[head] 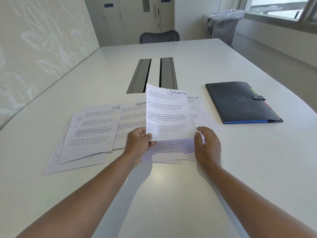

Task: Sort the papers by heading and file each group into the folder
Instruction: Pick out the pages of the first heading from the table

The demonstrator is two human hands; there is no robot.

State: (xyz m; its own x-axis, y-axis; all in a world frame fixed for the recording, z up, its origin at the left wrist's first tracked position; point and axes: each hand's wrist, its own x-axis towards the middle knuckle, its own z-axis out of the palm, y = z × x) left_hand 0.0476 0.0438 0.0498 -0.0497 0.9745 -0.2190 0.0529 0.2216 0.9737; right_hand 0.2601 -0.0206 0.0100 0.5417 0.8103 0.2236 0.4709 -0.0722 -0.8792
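My left hand [138,144] pinches the bottom left corner of a sheet headed SPORTS [169,112] and holds it tilted up above the table. My right hand [208,146] hovers beside the sheet's bottom right corner with fingers loosely curved, holding nothing. Under the raised sheet lie more papers [169,152]. To the left is a fanned pile headed HR [93,131], then a pile whose heading starts ADM [133,117]. Behind the raised sheet a pile with a heading ending NCE [194,107] peeks out. The dark folder [240,102] lies closed at the right.
Two grey cable slots [151,74] are set into the white table [188,194] beyond the papers. A dark mesh chair [159,36] stands at the far end. A bin with a plastic liner [224,24] is in the back right corner.
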